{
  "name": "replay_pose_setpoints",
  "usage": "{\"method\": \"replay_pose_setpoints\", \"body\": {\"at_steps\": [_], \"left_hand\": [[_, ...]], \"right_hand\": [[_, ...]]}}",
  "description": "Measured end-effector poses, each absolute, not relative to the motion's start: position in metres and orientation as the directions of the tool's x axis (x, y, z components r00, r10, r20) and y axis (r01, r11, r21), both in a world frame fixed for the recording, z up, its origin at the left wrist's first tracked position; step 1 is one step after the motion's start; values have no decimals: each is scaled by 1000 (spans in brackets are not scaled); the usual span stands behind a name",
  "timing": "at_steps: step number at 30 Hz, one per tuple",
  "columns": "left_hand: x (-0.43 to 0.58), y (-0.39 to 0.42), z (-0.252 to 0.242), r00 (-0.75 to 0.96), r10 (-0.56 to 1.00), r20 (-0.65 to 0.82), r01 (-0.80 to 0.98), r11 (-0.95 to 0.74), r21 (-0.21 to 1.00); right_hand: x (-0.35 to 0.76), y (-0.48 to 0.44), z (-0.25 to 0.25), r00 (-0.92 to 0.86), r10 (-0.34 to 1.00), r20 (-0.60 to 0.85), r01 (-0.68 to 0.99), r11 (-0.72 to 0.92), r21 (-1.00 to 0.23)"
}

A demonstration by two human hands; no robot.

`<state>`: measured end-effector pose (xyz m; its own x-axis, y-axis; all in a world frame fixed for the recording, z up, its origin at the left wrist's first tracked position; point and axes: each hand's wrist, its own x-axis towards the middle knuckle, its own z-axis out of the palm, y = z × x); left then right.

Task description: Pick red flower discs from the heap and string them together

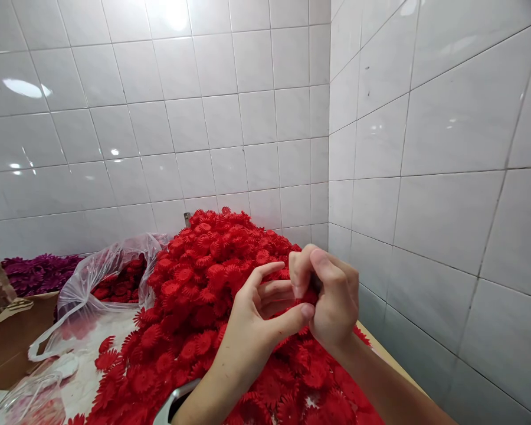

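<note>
A big heap of red fabric flower pieces fills the table corner against the tiled walls. Both my hands are raised together just above its right side. My right hand is closed, fingers curled round a small red flower piece that barely shows. My left hand touches it from the left, thumb pressed against the same piece, the other fingers loosely bent. The piece is mostly hidden between the two hands.
A clear plastic bag with more red pieces lies left of the heap. Purple flower pieces sit further left behind a cardboard box. White tiled walls close in at the back and right. A metal rim shows at the bottom.
</note>
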<state>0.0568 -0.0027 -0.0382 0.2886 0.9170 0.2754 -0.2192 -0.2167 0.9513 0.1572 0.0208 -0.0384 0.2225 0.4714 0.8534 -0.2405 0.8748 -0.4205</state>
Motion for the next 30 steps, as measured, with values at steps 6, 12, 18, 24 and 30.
{"method": "replay_pose_setpoints", "body": {"at_steps": [6,12,18,24,30], "left_hand": [[59,-6,-37,251,914,319,-212,-270,939],[58,-2,-41,241,914,326,-195,-284,939],[53,8,-40,207,915,347,-224,-301,927],[49,12,-39,182,927,327,-270,-273,924],[48,19,-44,102,949,299,-226,-271,936]], "right_hand": [[158,18,-35,180,491,852,-245,861,-445],[159,17,-35,199,452,869,-230,884,-407],[168,15,-26,292,402,868,-214,912,-351],[170,14,-23,318,400,860,-214,913,-347],[168,14,-23,311,408,858,-263,905,-334]]}}
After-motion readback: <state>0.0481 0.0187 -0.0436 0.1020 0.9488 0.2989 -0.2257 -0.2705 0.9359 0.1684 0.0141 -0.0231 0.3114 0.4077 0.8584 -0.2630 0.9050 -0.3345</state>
